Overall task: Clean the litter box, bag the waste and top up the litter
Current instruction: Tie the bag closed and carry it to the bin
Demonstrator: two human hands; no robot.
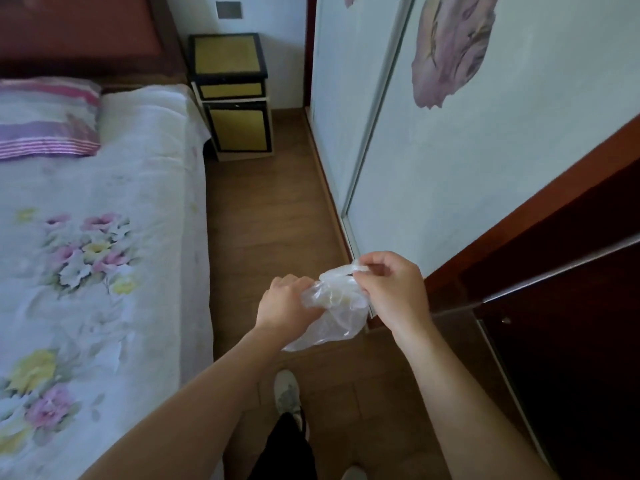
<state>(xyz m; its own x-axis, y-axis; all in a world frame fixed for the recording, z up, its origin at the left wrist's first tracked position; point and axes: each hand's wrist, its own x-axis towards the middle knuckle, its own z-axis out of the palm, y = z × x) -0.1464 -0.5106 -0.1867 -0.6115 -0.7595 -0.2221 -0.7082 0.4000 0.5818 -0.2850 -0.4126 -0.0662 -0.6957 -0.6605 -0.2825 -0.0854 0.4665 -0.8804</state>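
A thin clear plastic bag (337, 317) hangs crumpled between both hands, above the wooden floor. My left hand (287, 301) grips its left side with closed fingers. My right hand (393, 289) pinches the bag's upper edge between thumb and fingers and holds that strip up. The bag's lower part droops below my left wrist. No litter box, scoop or litter is in view.
A bed (104, 237) with a floral cover and a striped pillow (48, 119) fills the left. A yellow and black bedside cabinet (232, 98) stands at the far end of the narrow wooden floor strip (270, 216). Sliding wardrobe doors (467, 161) line the right. My shoe (286, 393) shows below.
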